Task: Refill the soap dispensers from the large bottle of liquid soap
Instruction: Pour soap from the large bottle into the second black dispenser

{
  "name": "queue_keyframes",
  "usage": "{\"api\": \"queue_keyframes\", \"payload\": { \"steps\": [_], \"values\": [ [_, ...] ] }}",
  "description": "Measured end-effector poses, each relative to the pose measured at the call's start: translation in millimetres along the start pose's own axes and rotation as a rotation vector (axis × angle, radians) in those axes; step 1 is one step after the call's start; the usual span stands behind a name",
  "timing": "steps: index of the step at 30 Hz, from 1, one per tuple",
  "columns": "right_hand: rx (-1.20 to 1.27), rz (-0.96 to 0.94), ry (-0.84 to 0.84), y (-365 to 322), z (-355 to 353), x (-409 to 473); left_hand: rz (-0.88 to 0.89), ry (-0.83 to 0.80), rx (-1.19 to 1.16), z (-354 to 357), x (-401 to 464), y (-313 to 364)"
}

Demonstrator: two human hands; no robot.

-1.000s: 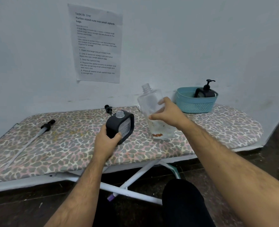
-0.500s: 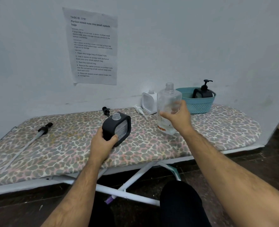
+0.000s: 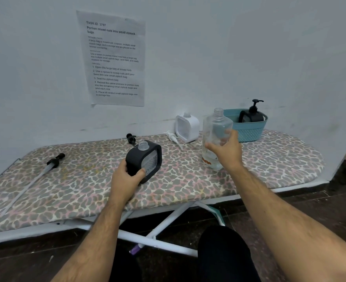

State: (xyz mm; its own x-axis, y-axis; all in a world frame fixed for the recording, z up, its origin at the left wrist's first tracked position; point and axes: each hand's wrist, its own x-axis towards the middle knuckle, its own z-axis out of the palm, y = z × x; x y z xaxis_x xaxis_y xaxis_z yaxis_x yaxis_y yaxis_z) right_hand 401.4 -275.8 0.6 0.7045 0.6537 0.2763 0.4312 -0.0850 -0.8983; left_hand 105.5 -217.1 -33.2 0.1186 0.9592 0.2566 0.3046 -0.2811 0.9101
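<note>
My left hand [image 3: 125, 180] grips a black square soap dispenser [image 3: 144, 160] with its pump off and its clear neck open, tilted a little on the ironing board [image 3: 86, 190]. My right hand [image 3: 228, 151] holds the large clear soap bottle [image 3: 214, 129] upright, uncapped, its base on the board; it looks almost empty. A white dispenser [image 3: 187, 127] without a pump stands by the wall. Its white pump [image 3: 173, 138] lies beside it. A black pump [image 3: 131, 138] lies behind the black dispenser.
A long black-headed pump tube [image 3: 46, 169] lies at the board's left. A teal basket [image 3: 249, 129] at the back right holds another black dispenser [image 3: 252, 115] with its pump on. A paper sheet [image 3: 115, 58] hangs on the wall. The board's white legs [image 3: 164, 222] stand below.
My right hand has carried the large bottle to the right, turned it upright and set it down near the basket. That uncovered the white dispenser. The left hand keeps the black dispenser almost still.
</note>
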Motion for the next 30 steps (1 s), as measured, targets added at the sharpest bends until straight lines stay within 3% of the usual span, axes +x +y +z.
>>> {"api": "queue_keyframes", "payload": {
  "steps": [12,15,17,19,23,30],
  "values": [
    [-0.012,0.109,-0.118,3,-10,-7,-0.007,-0.013,0.007,-1,0,1],
    [-0.042,0.055,0.059,0,-11,-15,-0.010,-0.016,0.010,-1,1,0],
    [-0.058,-0.067,0.270,-5,-12,-24,-0.006,-0.015,0.010,-1,1,0],
    [-0.023,-0.201,0.360,-16,-11,-32,-0.005,-0.017,0.008,-1,1,1],
    [0.005,-0.356,0.204,-40,3,-47,-0.012,-0.030,-0.006,-1,0,3],
    [-0.066,-0.324,-0.310,-55,46,-57,-0.020,-0.065,-0.045,-2,2,0]
  ]
}}
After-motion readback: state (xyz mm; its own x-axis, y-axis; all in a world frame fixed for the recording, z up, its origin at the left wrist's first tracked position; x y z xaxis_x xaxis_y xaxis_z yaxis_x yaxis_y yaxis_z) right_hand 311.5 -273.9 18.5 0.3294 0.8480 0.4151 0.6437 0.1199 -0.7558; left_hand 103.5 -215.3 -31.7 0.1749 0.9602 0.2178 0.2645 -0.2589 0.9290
